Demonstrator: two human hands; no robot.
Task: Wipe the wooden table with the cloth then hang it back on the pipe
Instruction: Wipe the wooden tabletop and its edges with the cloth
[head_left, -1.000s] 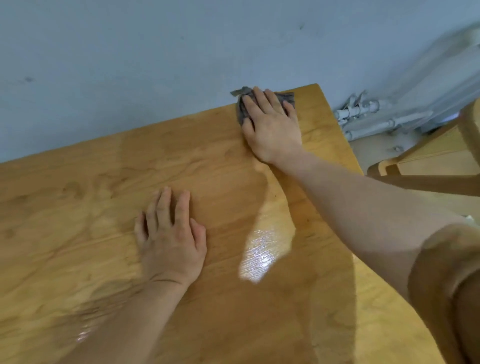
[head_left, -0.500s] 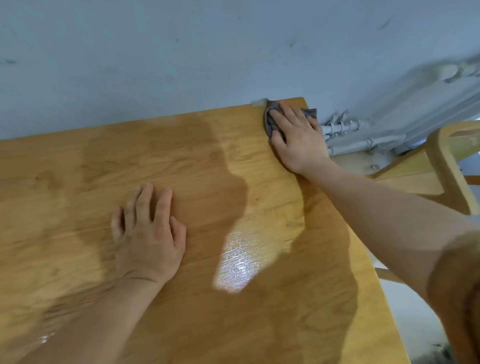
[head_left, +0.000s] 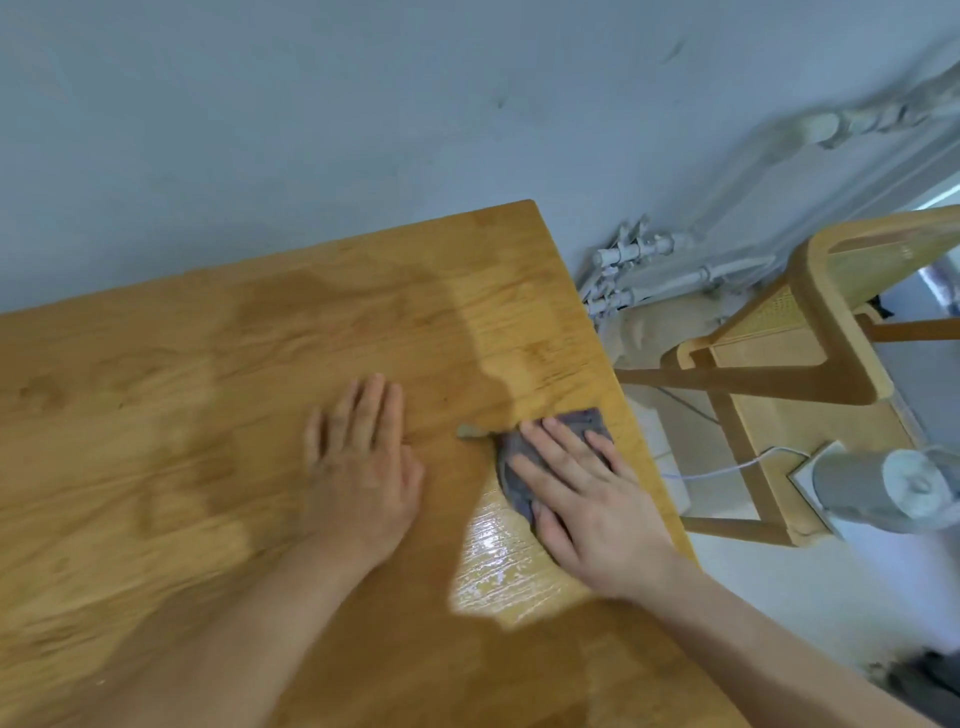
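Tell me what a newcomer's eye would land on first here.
First, the right hand pressed flat on a grey cloth near the right edge of the wooden table, with the left hand flat beside it. Next, the bright wet glare just below the cloth.

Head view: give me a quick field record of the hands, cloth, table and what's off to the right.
right hand: flat on the cloth, fingers spread, pressing it to the table
cloth: grey, crumpled, near the table's right edge, mostly under the hand
left hand: flat on bare wood beside the cloth, holding nothing
wooden table: damp streaks; a shiny wet patch near the right hand
pipes: white, along the wall past the table's far right corner; no cloth on them
chair: wooden, right of the table
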